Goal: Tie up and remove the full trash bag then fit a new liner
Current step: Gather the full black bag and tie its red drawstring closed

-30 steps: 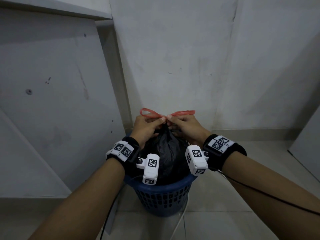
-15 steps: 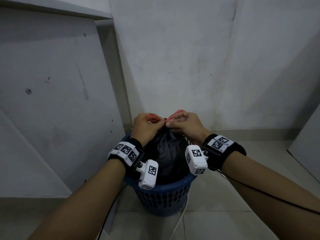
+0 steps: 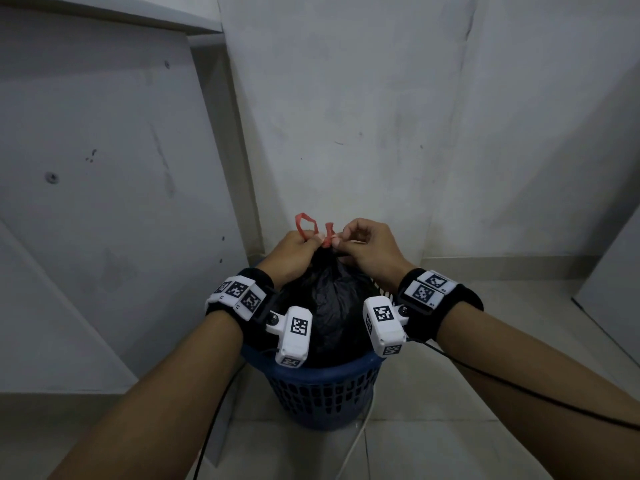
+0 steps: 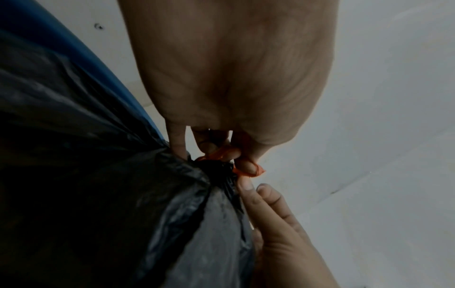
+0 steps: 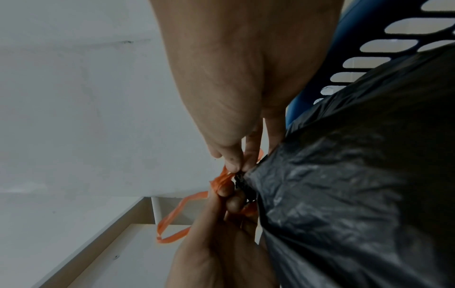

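A full black trash bag (image 3: 329, 306) sits in a blue slotted basket (image 3: 322, 393) on the floor, its neck gathered tight. A red drawstring (image 3: 306, 223) comes out of the neck. My left hand (image 3: 316, 239) pinches the drawstring at the neck, with a loop standing above it. My right hand (image 3: 336, 241) pinches a short upright piece right beside it. In the left wrist view my left hand (image 4: 229, 155) pinches the drawstring (image 4: 246, 172) against the bag (image 4: 147, 194). In the right wrist view my right hand (image 5: 237, 165) pinches at the neck, and the drawstring loop (image 5: 172, 220) hangs free.
The basket stands in a corner of white walls (image 3: 346, 116). A slanted white panel (image 3: 104, 202) is close on the left. A white cable (image 3: 356, 441) lies on the tiled floor beside the basket. Open floor (image 3: 485, 341) lies to the right.
A second ago both drawstring loops were stretched out sideways. My hands then came together at the neck, and now the left loop stands upright with a short end in my right fingers.
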